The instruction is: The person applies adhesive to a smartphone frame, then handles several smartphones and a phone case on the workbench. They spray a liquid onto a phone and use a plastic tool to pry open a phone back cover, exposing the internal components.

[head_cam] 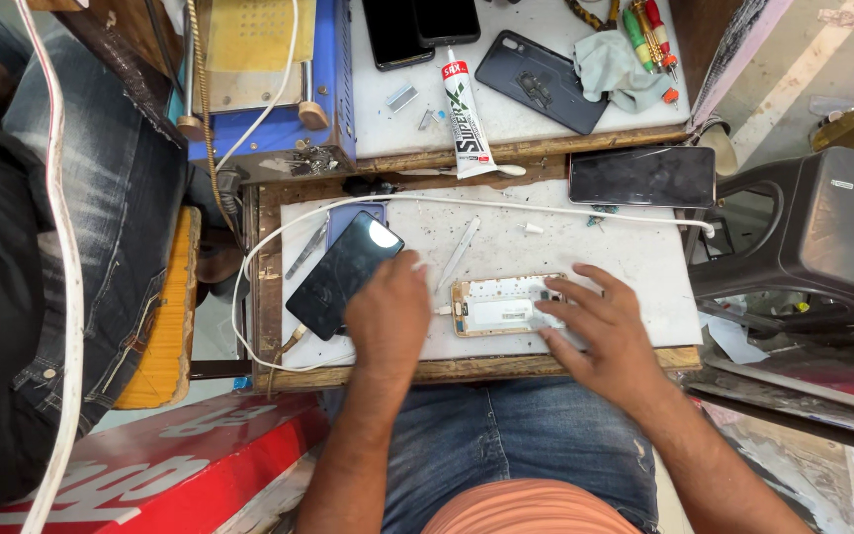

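I see my right hand [600,321] lying with fingers spread flat on the opened gold phone frame [501,305] at the white work board's [635,257] centre. My left hand [387,311], at its nine o'clock, is curled around something pale; what it is, I cannot tell. A black phone screen [343,272] lies just beyond, at ten o'clock.

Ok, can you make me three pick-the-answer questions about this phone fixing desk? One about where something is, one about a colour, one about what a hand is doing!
1. Where does the glue tube lie?
A. on the upper shelf
B. on the floor
C. on a lap

2. What colour is the cable across the white mat?
A. red
B. white
C. green

3. What is the right hand doing?
A. holding a cup
B. hanging in the air
C. pressing on the opened phone frame

Answers: 1 A, it rests above the mat. 2 B, it is plainly white. 3 C, its fingers lie on the frame.
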A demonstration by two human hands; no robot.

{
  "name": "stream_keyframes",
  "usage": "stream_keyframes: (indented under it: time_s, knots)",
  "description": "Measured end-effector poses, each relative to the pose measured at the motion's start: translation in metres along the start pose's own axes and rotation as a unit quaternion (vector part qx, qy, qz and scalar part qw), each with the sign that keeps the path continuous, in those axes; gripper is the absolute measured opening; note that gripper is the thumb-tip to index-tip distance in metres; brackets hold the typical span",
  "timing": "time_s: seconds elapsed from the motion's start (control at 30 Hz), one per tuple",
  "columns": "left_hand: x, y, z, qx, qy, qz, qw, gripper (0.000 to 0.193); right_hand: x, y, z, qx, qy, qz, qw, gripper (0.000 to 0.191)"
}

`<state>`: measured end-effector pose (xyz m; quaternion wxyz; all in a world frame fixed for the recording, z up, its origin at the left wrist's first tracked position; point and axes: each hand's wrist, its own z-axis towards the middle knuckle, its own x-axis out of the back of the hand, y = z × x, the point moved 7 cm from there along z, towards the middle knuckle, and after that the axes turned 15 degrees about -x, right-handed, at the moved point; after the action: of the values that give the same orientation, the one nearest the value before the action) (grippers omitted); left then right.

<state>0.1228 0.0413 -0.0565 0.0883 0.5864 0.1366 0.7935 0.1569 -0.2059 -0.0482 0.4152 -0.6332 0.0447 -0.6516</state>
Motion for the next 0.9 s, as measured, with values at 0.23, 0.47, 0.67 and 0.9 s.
stream_keyframes:
  time_s: [0.23,0.47,0.67,0.9]
  knots:
    - [0.067,-0.036,-0.009,0.032,0.125,0.005,0.992,0.015,-0.028,-0.022,0.010,0.025,-0.064,-0.047,0.997,0.043]
    - [0.031,-0.018,0.085,-0.052,0.127,-0.041,0.990,0.021,-0.041,-0.023,0.011,0.010,-0.101,-0.083,0.991,0.050]
    - [-0.019,-0.026,0.165,0.029,0.026,0.027,0.999,0.024,-0.036,-0.020,0.012,-0.019,-0.103,-0.033,0.994,0.048]
    - [-0.023,-0.045,0.179,0.081,0.056,0.028,0.995,0.024,-0.034,-0.018,0.013,-0.023,-0.095,-0.013,0.995,0.046]
